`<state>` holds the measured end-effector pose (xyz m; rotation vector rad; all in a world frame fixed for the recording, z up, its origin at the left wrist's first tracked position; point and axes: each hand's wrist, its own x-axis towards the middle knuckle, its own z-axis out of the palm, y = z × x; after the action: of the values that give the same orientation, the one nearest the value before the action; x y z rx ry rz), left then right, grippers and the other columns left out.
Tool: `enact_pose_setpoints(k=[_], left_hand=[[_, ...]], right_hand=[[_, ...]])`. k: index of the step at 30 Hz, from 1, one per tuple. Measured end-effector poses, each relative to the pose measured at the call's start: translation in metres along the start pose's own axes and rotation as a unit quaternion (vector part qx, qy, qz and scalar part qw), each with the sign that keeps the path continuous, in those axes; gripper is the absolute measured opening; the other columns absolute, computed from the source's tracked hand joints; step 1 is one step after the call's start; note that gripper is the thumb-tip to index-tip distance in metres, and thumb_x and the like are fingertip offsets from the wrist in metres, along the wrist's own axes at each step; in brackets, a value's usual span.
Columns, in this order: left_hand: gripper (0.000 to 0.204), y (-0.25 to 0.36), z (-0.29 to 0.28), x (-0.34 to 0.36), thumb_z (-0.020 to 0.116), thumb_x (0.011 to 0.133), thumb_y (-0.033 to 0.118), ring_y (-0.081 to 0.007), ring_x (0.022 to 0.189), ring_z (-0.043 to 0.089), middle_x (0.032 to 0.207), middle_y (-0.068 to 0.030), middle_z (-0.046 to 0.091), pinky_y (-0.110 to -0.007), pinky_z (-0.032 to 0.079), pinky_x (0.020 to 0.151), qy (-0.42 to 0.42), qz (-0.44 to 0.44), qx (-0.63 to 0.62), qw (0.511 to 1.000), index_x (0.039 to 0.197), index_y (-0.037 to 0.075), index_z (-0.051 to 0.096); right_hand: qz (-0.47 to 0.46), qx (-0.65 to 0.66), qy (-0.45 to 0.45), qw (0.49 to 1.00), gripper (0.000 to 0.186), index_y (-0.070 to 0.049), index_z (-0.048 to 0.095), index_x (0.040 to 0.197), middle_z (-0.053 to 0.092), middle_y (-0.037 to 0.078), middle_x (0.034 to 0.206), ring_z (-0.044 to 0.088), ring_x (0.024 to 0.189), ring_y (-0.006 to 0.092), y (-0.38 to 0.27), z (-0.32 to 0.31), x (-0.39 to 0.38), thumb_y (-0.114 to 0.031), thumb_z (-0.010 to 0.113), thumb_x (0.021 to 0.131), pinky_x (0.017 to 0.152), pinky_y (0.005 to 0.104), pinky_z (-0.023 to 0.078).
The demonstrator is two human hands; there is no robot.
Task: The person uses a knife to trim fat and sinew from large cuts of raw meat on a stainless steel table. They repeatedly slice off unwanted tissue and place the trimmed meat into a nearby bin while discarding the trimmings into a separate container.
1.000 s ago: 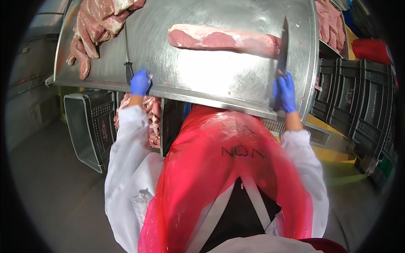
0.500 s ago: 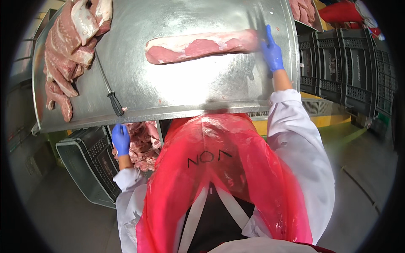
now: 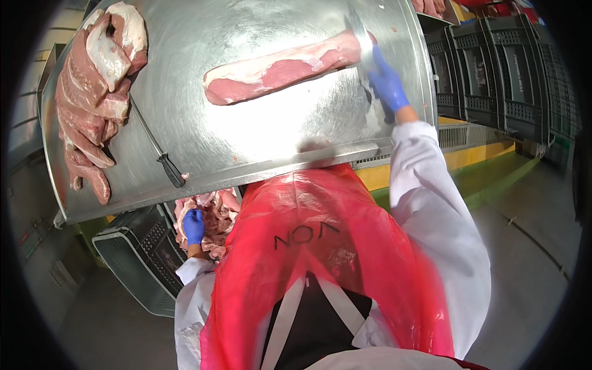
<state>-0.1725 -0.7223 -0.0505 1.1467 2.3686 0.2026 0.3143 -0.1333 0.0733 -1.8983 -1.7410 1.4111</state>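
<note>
A long slab of pale-pink meat with a white fat layer lies slantwise on the steel table. My right hand, in a blue glove, grips a knife. Its bright, motion-smeared blade crosses the slab's right end; whether it cuts in cannot be made out, and the handle is hidden by the hand. Below the table's front edge, my blue-gloved left hand is over a heap of meat trimmings. Its fingers look bunched together, and anything in them is hidden.
Several meat pieces are piled at the table's left. A sharpening steel with a black handle lies beside them. A grey crate stands tilted below the table at left, and dark stacked crates are at right.
My left hand has moved down and right, onto the trimmings. My right hand has shifted left, bringing the blade over the slab's end. The whole view has turned slightly.
</note>
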Motion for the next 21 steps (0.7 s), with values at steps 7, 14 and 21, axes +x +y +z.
enact_pose_setpoints(k=[7,14,21], left_hand=[[0.051,0.192,-0.109,0.044,0.069,0.093,0.037,-0.0424,0.11,0.064,0.121,-0.0251,0.065,-0.048,0.052,0.092,-0.166,0.127,-0.063,0.976,0.126,-0.002,0.06],[0.067,0.354,-0.087,0.274,0.074,0.08,0.052,-0.0381,0.12,0.056,0.13,-0.0153,0.059,-0.054,0.04,0.104,0.123,0.314,-0.001,0.941,0.128,0.008,0.058],[0.072,0.405,-0.063,0.281,0.074,0.078,0.06,-0.038,0.114,0.059,0.125,-0.0144,0.062,-0.054,0.047,0.096,0.017,0.286,0.12,0.951,0.126,0.008,0.058]], right_hand=[[-0.2,-0.052,0.115,0.972,0.074,-0.028,0.031,0.16,0.065,0.007,0.081,0.059,0.064,0.0115,0.045,0.03,-0.016,-0.009,0.062,0.097,0.062,0.031,0.053],[-0.202,-0.059,0.084,0.974,0.074,-0.026,0.028,0.162,0.07,0.013,0.094,0.064,0.067,0.014,0.038,0.046,-0.011,-0.008,0.06,0.097,0.065,0.0311,0.055],[-0.027,0.239,-0.044,0.97,0.075,-0.031,0.02,0.163,0.062,0.006,0.074,0.055,0.054,0.0128,-0.007,0.046,-0.006,-0.011,0.057,0.101,0.048,0.0322,0.05]])
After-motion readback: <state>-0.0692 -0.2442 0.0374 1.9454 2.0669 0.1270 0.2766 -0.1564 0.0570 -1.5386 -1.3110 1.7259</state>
